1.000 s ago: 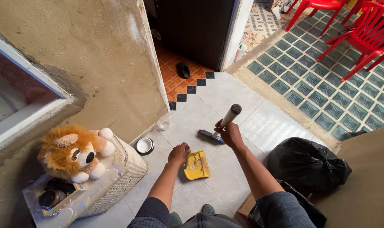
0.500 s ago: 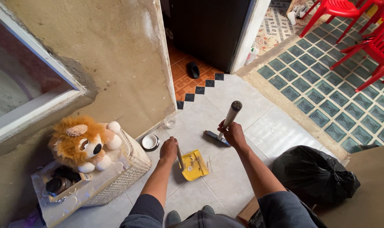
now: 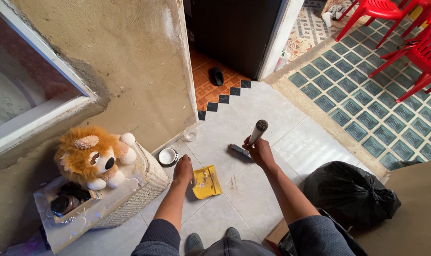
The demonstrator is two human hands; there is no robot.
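My left hand (image 3: pixel 183 168) grips the handle of a yellow dustpan (image 3: pixel 206 181) that lies on the grey floor tiles with bits of dirt in it. Just to its right, my right hand (image 3: pixel 259 150) is closed around the pale handle of a broom (image 3: pixel 257 132), held upright. The broom's dark head (image 3: pixel 237 151) rests on the floor beyond the dustpan. A few loose straws lie on the tile between the pan and the broom.
A wicker basket (image 3: pixel 146 185) with a plush lion (image 3: pixel 92 157) on top stands at the left wall. A small white bowl (image 3: pixel 167 156) and a clear cup (image 3: pixel 190 135) sit by the wall. A full black bin bag (image 3: pixel 350 194) is on the right. Red plastic chairs (image 3: pixel 405 38) stand far right.
My left hand has shifted the dustpan left, towards the bowl. My right hand and the broom stayed nearly in place. The view has moved slightly.
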